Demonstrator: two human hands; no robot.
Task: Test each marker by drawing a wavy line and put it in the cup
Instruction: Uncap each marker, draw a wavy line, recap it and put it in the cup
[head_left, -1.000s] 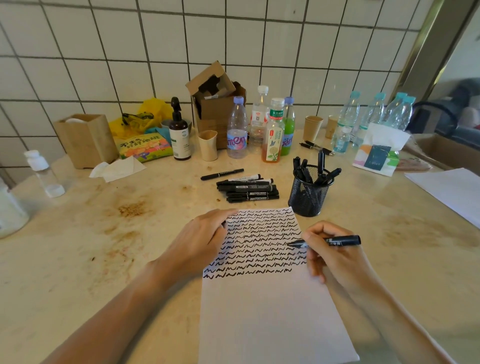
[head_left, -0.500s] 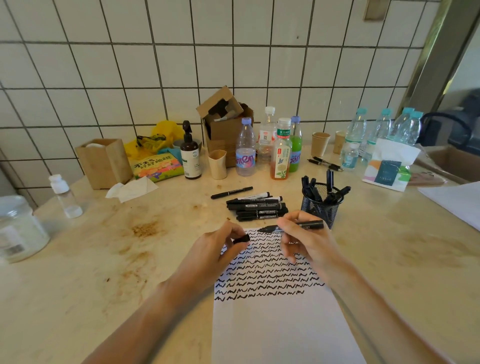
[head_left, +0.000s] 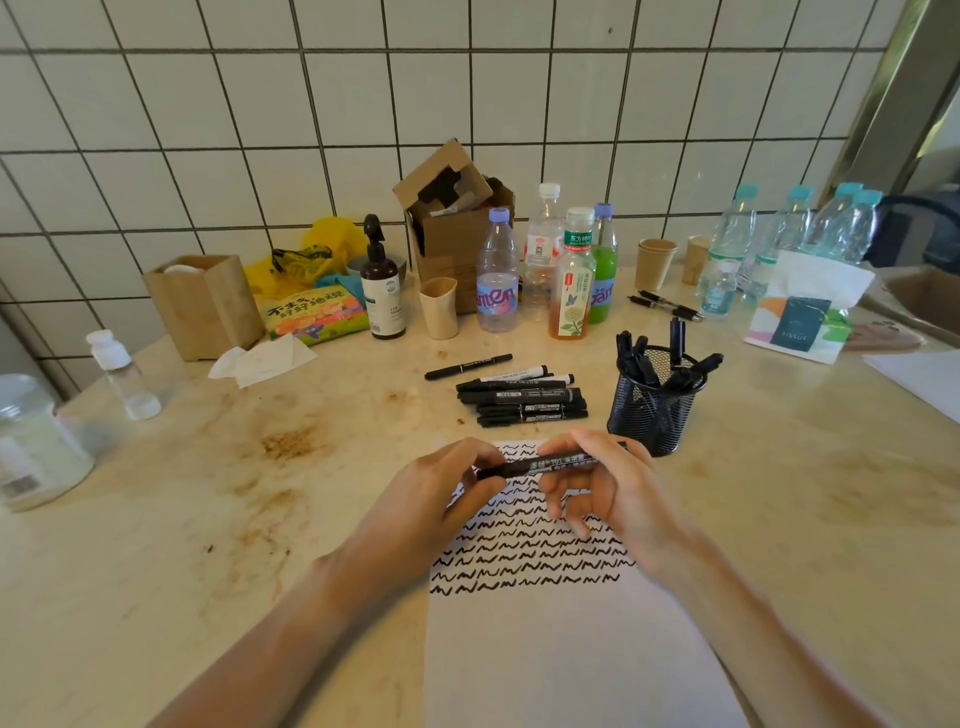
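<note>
- Head view: left hand (head_left: 441, 499) and right hand (head_left: 608, 483) fingers are gripping a marker (head_left: 540, 464) above the paper (head_left: 561, 649).
- Marker is looking light, stiff, smooth; mid-barrel hold suiting it.

Bright, soft daylight; wide-angle edge distortion.

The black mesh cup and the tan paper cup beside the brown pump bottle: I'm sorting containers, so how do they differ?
The black mesh cup is see-through wire; the tan paper cup is solid-walled. The mesh cup holds black markers sticking out, while nothing shows above the paper cup's rim. The mesh cup stands beside the paper sheet, the paper cup farther back by the brown pump bottle. Both stand upright.
</note>
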